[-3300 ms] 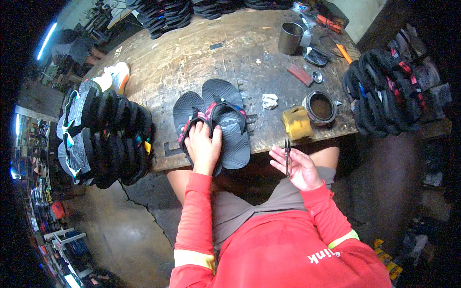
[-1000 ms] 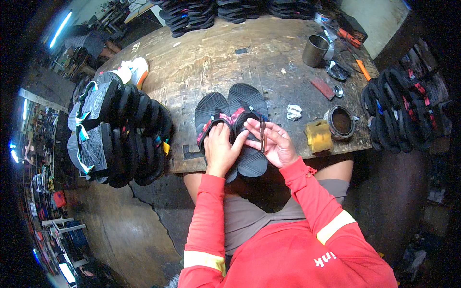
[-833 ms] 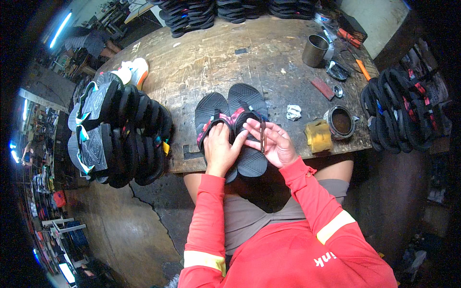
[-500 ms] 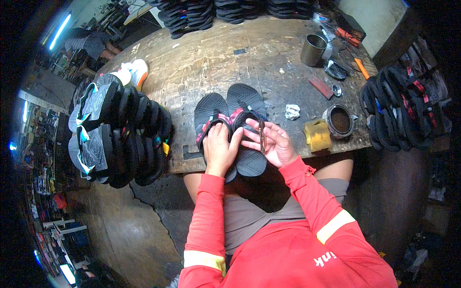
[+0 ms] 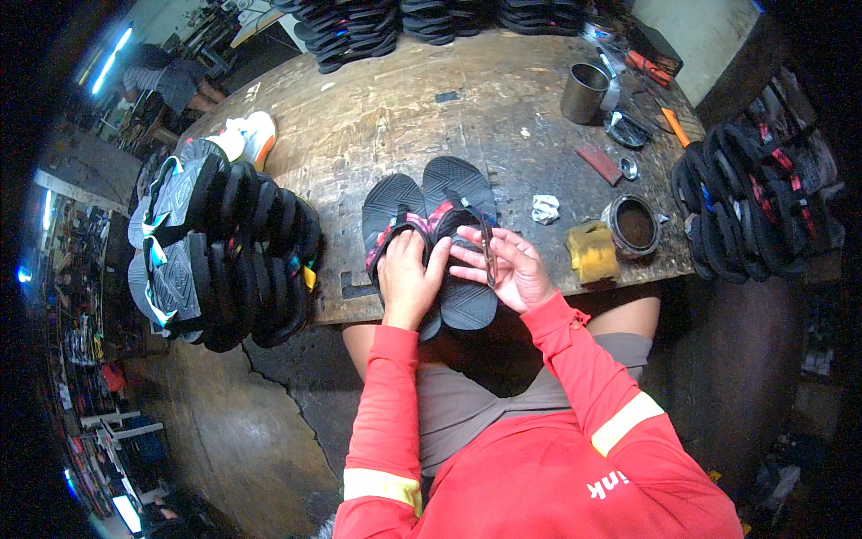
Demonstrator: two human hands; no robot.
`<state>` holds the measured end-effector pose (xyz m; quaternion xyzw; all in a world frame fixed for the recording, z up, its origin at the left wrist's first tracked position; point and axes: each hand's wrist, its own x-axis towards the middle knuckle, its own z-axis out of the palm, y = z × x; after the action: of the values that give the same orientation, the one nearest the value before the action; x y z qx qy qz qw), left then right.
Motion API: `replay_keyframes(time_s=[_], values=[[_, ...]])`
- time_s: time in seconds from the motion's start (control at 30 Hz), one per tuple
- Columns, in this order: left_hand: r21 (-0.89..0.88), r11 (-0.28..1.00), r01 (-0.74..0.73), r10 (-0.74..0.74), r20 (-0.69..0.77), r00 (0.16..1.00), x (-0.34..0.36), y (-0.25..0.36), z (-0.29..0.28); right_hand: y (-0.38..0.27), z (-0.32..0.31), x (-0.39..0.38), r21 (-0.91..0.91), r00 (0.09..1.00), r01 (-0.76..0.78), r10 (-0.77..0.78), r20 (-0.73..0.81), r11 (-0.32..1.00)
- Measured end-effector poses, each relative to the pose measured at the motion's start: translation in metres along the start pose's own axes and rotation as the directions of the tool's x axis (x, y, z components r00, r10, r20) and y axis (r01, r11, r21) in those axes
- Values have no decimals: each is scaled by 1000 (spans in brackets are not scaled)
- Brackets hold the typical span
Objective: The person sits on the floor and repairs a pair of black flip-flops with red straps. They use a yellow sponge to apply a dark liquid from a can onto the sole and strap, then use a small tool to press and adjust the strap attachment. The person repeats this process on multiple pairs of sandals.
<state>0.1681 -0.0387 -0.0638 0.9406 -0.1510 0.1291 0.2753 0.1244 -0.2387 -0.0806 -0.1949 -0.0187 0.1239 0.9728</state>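
A pair of black sandals with pink-and-black straps lies side by side at the table's near edge, toes pointing away. On the left sandal [image 5: 388,195] rests my left hand [image 5: 409,280], its fingers curled at the strap and the thumb reaching toward the other sandal. Over the right sandal [image 5: 470,304] is my right hand [image 5: 508,267], palm turned partly up. It holds a slim, dark metal tool [image 5: 489,256] upright between thumb and fingers; the tool's exact kind is unclear. The left fingertips are partly hidden by the strap.
Stacked sandals stand at the left [image 5: 229,242], along the far edge [image 5: 350,36] and at the right [image 5: 750,202]. Rightward on the table [image 5: 359,117] are a metal cup [image 5: 584,93], yellow sponge-like block [image 5: 592,253], round tin [image 5: 635,225], red block [image 5: 598,165] and crumpled white scrap [image 5: 545,209].
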Motion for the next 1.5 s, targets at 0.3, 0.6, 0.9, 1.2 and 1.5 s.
replay_keyframes(time_s=[0.3,0.6,0.9,1.2,1.5], values=[[-127,990,-62,50,-95,994,0,-2,-2,-1,2,0,-51,1000,-11,12,16,999],[-89,995,-36,31,-54,998,1,1,-3,-2,4,2,-92,999,-49,49,-6,995],[-86,996,-36,30,-65,997,1,5,-5,-2,3,3,-119,997,-78,77,-12,990],[-142,988,-53,38,-104,994,2,5,-7,-5,7,2,-137,995,-95,96,-4,986],[-164,985,-55,38,-102,994,2,5,-8,-5,6,2,-144,995,-98,97,-19,985]])
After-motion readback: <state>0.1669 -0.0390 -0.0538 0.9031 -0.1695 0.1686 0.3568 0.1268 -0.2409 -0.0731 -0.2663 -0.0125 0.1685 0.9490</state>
